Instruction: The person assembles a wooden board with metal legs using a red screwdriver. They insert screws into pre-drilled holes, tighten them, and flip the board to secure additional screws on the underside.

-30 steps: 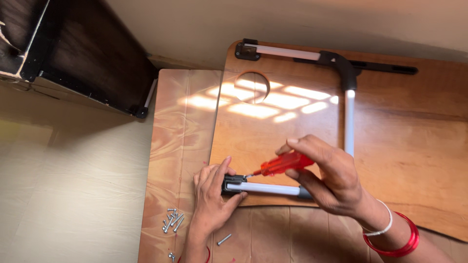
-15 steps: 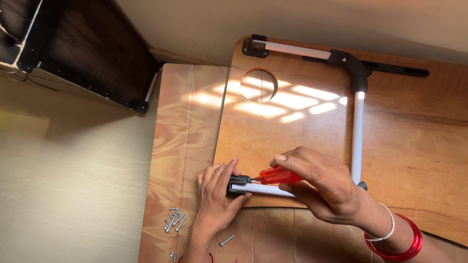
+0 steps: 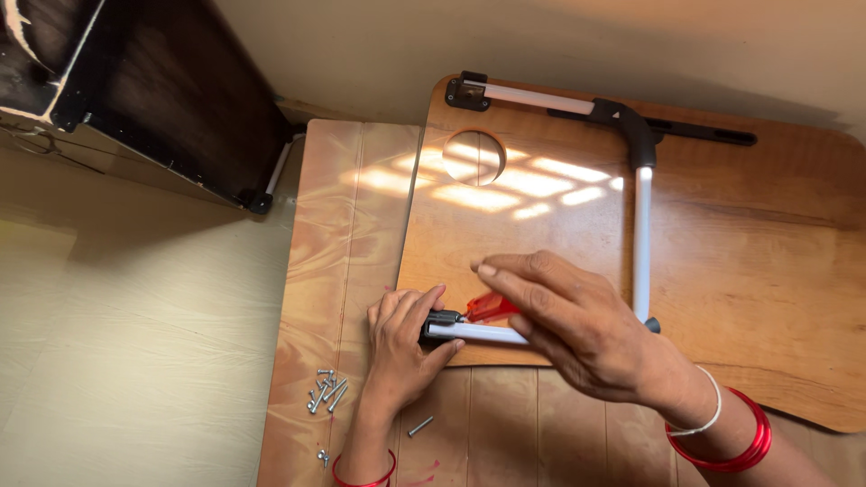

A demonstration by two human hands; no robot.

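- Head view: your left hand [image 3: 401, 347] is wrapped around the black bracket [image 3: 442, 323] at the end of the white tube [image 3: 478, 334], fingers curled closed on it, thumb on top
- Your right hand [image 3: 577, 334] is closed on the red-handled screwdriver [image 3: 492, 307], forefinger stretched out along it, tip pointing at the bracket
- The tube lies along the near edge of the wooden tabletop [image 3: 740, 261], which lies underside up on the floor mat [image 3: 343, 225]
- A second white tube [image 3: 641, 239] runs up to a black elbow joint [image 3: 636, 131]; the frame looks rigid and light, it won't flex
- The tube is smooth and likely slippery, so grip at the bracket, as you do now
- The screwdriver is small, its plastic handle light; hold it near the shaft for control
- Loose screws [image 3: 327, 392] sit in a pile left of your left wrist, one more [image 3: 419, 427] just beside it; they're tiny and roll easily
- Dark wooden furniture [image 3: 153, 99] stands well apart, top left
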